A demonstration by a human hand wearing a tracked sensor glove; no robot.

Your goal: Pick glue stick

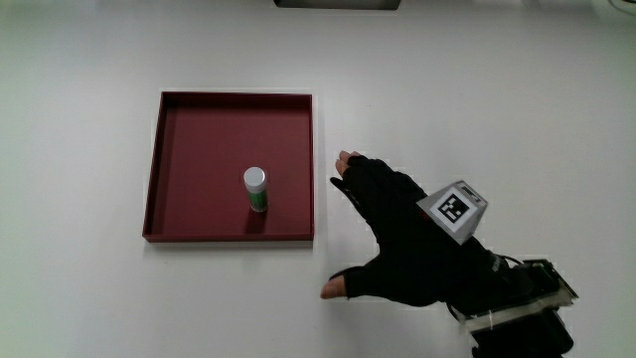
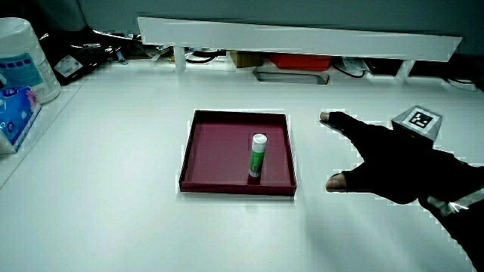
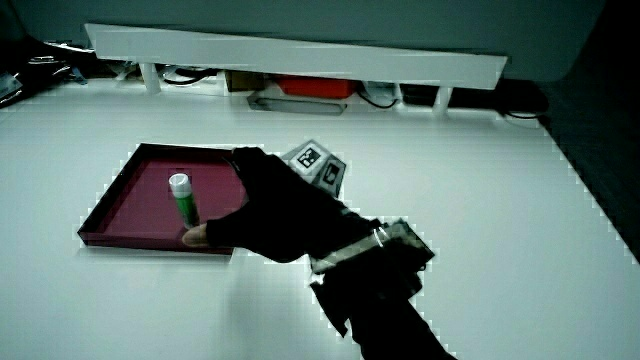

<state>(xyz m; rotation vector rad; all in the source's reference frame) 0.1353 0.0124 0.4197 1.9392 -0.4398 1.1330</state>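
Your hand [image 1: 402, 239] is over the bare table [image 1: 517, 109], just beside the dark red tray [image 1: 159, 169], and it holds nothing. The fingers [image 1: 350, 174] are spread and relaxed, the thumb reaching toward the tray's corner nearest to you, and the patterned cube [image 1: 453, 209] sits on the back of the glove.

The glue stick [image 1: 256, 189] is inside the tray, about in the middle of its floor and a little nearer to the tray wall that is closest to you. It touches no wall. Nothing else lies in the tray.

The relation that matters: the stick is across the tray wall that faces your hand, so the hand must go over this low wall and a part of the tray floor before it arrives. The palm is turned down and the fingertips already point toward the tray.

The glue stick stands upright in both side views [image 2: 258, 155] [image 3: 183, 200], white cap up, green body below. Its long axis is therefore vertical, and from above you see mostly the cap. I judge that a grasp from the side, with thumb and fingers closing around the body below the cap, suits it best. A standing stick will probably tip easily, so a touch on one side only may knock it over.
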